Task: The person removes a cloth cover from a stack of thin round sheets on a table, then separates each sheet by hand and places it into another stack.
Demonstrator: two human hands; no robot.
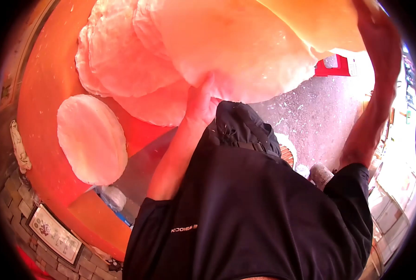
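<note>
A large thin sheet of dough [238, 51] stretches out in front of me, tinted orange-pink by the light. My left hand [202, 100] is closed on its near edge, thumb on top and fingers curled below. At the upper right my right hand [373, 14] reaches up beside the sheet's far right part; its fingers are cut off by the view's dark rim. Several more flat dough rounds [119, 70] lie overlapped to the left of the sheet. A separate oval dough round [92, 140] rests on the orange surface [44, 112], nearer to my left forearm.
A red box-like object [336, 66] sits on the grey floor [310, 105] at the right. Black gathered cloth [243, 123] is close below my left hand. A framed sign [55, 234] leans over paving bricks at lower left, and plastic bags [112, 198] lie under the surface's edge.
</note>
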